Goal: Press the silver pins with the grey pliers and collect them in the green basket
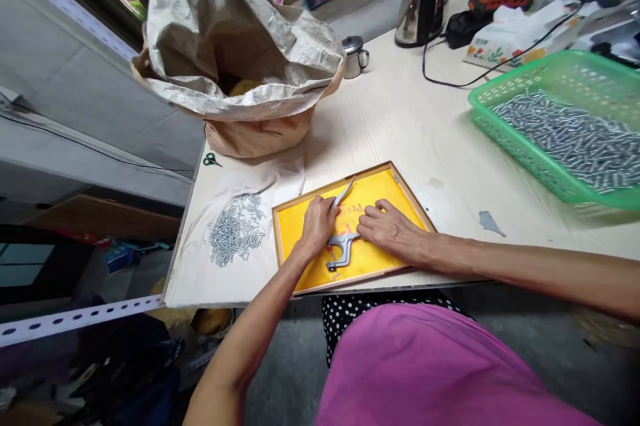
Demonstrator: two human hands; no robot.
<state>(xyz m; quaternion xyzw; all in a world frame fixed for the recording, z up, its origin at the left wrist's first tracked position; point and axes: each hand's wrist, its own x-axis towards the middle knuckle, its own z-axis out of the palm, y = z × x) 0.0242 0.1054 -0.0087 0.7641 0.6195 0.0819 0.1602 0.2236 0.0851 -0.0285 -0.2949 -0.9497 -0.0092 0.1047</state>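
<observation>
A grey metal pair of hand press pliers [345, 247] with a C-shaped jaw lies over a shallow wood-framed tray [280, 229] with a yellow base. My left hand [317, 225] is closed around the pliers near their middle, and one handle sticks out beyond its fingers. My right hand [393, 233] has curled fingers at the other handle's end, which they partly hide. A small red part shows by the jaw, and tiny pinkish pieces [335, 276] lie on the yellow base below it. Left of the tray, a pile of small silvery metal pieces [235, 229] rests on a white cloth.
A large open woven sack [260, 126] stands at the back left, with green scissors [212, 159] beside it. At right, a green basket [530, 163] holds many metal pieces. A lidded metal cup [355, 57], kettle [424, 3] and black cord [463, 85] are farther back.
</observation>
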